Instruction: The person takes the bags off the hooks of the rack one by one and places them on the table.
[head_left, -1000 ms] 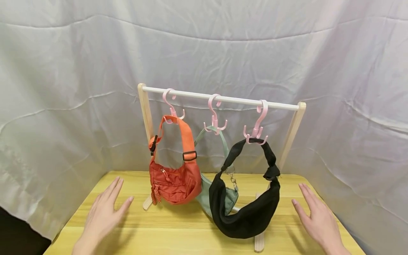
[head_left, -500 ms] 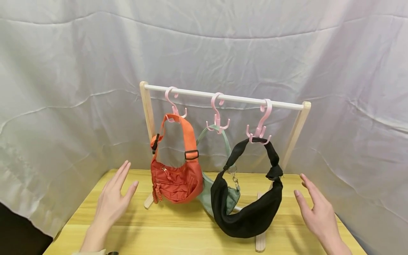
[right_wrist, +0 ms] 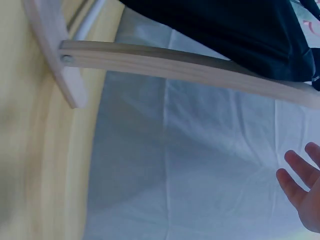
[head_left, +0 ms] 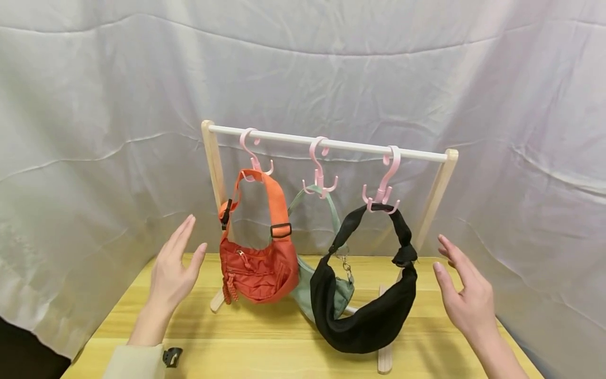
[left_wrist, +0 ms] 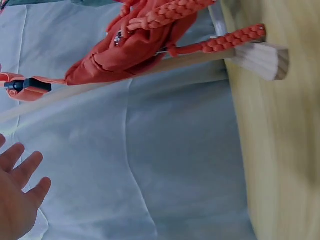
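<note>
Three bags hang by their straps from pink hooks on a rack with a white rail point(head_left: 284, 139). At the left is a red bag point(head_left: 258, 271) with an orange strap, on the left hook point(head_left: 255, 163). Behind the others, partly hidden, a green bag point(head_left: 305, 287) hangs from the middle hook point(head_left: 319, 179). A black bag point(head_left: 364, 329) is on the right hook point(head_left: 381, 192). My left hand point(head_left: 172, 271), fingers extended, is in the air left of the red bag, touching nothing. Right of the black bag, my right hand point(head_left: 466, 289) is raised with relaxed fingers, holding nothing.
The rack's wooden posts point(head_left: 437, 195) and feet point(head_left: 385, 360) stand on a wood-grain table point(head_left: 265, 358). A pale grey curtain point(head_left: 303, 68) surrounds the back and sides. A small black device point(head_left: 172, 357) is beside the left sleeve point(head_left: 134, 362).
Both hands have risen from low over the table, the left also moving a little to the right. The left sleeve has come into view. The bags still hang on their hooks.
</note>
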The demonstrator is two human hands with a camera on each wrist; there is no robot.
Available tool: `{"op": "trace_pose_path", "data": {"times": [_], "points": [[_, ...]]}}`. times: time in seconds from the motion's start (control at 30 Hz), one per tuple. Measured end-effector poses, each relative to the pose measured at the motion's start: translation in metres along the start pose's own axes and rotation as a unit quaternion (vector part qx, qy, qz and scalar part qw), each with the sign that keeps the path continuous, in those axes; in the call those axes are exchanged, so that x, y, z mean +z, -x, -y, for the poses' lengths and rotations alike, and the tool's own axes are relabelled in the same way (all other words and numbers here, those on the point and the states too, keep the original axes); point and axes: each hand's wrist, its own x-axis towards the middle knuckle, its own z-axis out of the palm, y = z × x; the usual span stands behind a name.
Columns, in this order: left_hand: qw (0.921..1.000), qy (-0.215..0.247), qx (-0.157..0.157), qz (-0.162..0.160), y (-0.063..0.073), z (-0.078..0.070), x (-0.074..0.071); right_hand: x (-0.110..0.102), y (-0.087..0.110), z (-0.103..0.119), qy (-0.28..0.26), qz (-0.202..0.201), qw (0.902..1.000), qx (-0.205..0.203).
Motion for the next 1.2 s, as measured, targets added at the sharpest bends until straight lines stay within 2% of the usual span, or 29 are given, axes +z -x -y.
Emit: {"op": "trace_pose_path", "data": {"times": [0.17,0.27,0.53,0.63,0.77,0.9,1.2], "points": [[0.9986,-0.003,0.032,-0.042,-0.015,-0.001,0.009,0.005,-0.012,0.003,-0.02,-0.037,0.9982,-0.043],[0.9975,0.004,0.038,-0.06,-0.026,-0.003,0.013,0.007,-0.019,0.006,-0.028,-0.052,0.9965,-0.059],[0.9945,0.024,0.056,-0.085,-0.057,-0.004,0.02,0.013,-0.039,0.028,-0.055,-0.086,0.9898,-0.1],[0.9936,0.027,0.062,-0.091,-0.067,-0.004,0.023,0.017,-0.044,0.03,-0.071,-0.097,0.9866,-0.111],[0.9935,0.028,0.058,-0.094,-0.076,-0.003,0.028,0.02,-0.047,0.03,-0.09,-0.109,0.9838,-0.11],[0.9928,0.038,0.056,-0.099,-0.083,-0.001,0.035,0.023,-0.047,0.032,-0.095,-0.114,0.9846,-0.093],[0.9913,0.054,0.068,-0.099,-0.092,0.002,0.048,0.032,-0.044,0.015,-0.092,-0.106,0.988,-0.064]]}}
